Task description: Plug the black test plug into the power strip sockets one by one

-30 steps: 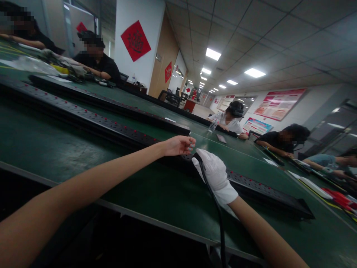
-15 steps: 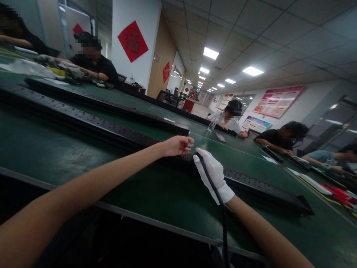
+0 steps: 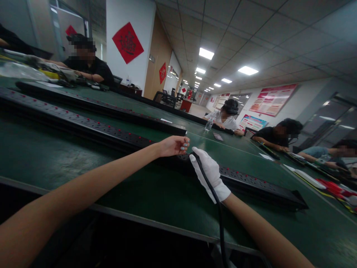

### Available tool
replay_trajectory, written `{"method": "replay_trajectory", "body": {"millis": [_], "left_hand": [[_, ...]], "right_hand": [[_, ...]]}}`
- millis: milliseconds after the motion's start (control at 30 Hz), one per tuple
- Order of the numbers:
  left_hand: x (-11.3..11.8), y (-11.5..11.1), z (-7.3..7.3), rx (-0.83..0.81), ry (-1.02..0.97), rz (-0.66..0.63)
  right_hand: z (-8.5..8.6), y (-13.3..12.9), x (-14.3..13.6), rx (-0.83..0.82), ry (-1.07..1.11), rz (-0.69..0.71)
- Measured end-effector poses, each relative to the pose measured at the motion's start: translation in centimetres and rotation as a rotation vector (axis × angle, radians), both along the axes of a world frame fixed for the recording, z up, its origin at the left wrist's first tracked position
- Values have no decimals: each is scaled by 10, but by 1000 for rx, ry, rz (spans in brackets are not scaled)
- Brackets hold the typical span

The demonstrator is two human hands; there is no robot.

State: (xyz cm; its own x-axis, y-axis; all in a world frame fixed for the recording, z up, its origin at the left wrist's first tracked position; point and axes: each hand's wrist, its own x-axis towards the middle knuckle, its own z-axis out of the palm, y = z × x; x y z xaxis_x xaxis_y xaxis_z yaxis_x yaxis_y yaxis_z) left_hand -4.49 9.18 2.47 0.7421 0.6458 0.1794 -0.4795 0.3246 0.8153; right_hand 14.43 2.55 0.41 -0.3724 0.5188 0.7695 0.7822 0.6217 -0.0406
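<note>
My bare left hand [image 3: 174, 145] is closed, its fingers curled above a long black strip [image 3: 108, 130] with red dots and many slots; whatever it may hold is too small to make out. Just right of it, my right hand [image 3: 208, 169], in a white glove, is wrapped round the end of a black cable [image 3: 213, 191]. The cable runs down over the table's front edge. The tip of the cable is near the strip, and contact cannot be made out. The strip lies slantwise across the green table [image 3: 156, 190] and continues right of the glove.
A second black strip [image 3: 97, 105] lies behind the first. Farther back are a clear bottle [image 3: 209, 122], a paper [image 3: 266, 156] and a plastic bag [image 3: 21, 70]. Several people sit round the table. Red items [image 3: 331, 188] lie at the right.
The whole view has shifted slightly, so most things appear a little farther left. Both hands keep nearly the same pose over the strip, and the cable is still in the glove.
</note>
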Motion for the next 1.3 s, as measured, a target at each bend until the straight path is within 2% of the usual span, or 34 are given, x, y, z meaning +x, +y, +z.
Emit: {"method": "replay_trajectory", "body": {"millis": [433, 1300], "left_hand": [[1, -1, 1, -2, 8, 30], [0, -1, 1, -5, 7, -4]], "right_hand": [[2, -4, 0, -23, -14, -15], [4, -4, 0, -33, -34, -15]]}}
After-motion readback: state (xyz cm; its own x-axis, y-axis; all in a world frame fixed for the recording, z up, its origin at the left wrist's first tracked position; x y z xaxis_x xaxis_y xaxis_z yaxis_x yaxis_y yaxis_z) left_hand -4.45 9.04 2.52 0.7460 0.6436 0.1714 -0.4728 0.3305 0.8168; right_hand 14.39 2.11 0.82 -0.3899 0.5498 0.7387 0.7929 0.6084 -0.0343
